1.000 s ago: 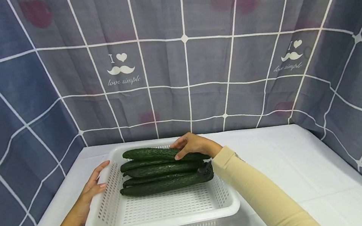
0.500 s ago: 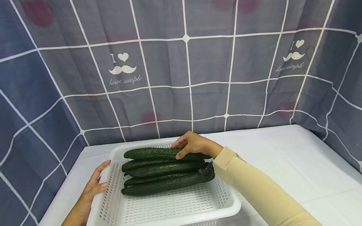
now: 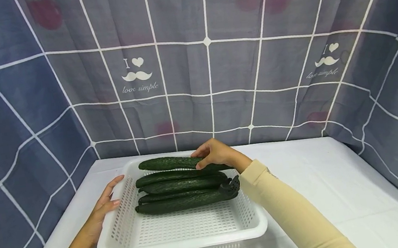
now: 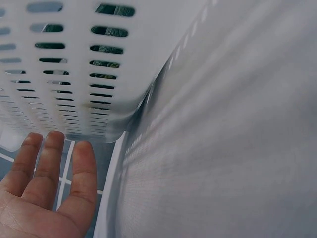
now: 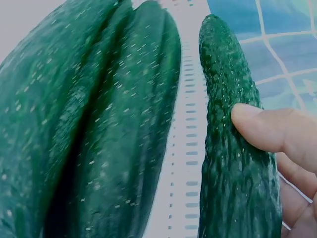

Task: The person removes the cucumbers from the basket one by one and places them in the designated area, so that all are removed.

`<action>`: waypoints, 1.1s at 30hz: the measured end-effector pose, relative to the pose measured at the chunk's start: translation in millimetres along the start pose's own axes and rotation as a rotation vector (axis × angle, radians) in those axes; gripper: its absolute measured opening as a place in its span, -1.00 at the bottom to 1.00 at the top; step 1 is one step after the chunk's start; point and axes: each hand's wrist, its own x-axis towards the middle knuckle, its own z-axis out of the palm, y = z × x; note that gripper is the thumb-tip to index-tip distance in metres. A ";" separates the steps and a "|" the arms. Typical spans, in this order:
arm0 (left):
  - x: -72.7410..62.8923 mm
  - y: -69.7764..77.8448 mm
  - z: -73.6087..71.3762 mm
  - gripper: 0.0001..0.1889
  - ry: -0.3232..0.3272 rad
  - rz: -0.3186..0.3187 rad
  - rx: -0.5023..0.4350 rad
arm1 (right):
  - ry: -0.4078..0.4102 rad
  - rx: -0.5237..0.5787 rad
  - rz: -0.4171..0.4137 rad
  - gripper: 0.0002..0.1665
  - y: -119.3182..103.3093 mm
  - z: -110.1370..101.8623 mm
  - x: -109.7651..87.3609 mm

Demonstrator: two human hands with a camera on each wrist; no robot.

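My right hand (image 3: pixel 216 154) grips a long dark green cucumber (image 3: pixel 166 164) near its right part, thumb on the near side. That cucumber lies raised along the far side of the white perforated basket (image 3: pixel 185 245). In the right wrist view, the thumb presses on the bumpy skin of the held cucumber (image 5: pixel 233 129), and a gap separates it from the other cucumbers (image 5: pixel 133 114). Several more cucumbers (image 3: pixel 180 185) lie side by side in the basket. At the basket's left side is my left hand (image 3: pixel 99 212); its fingers (image 4: pixel 47 173) are extended along the outer wall in the left wrist view.
The basket stands on a table with a white cloth (image 3: pixel 327 182). Behind and on both sides hangs a grey-blue checked curtain (image 3: pixel 184 71). A dark wrist device (image 3: pixel 235 183) overlaps the right ends of the cucumbers.
My right hand has lifted the far cucumber up and away from the others, opening a gap beside it. The left hand stays at the basket's side.
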 end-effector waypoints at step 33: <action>-0.4 1.7 -1.2 -0.29 -0.038 -0.014 0.000 | 0.033 -0.144 -0.221 -0.55 -17.1 -29.4 -45.1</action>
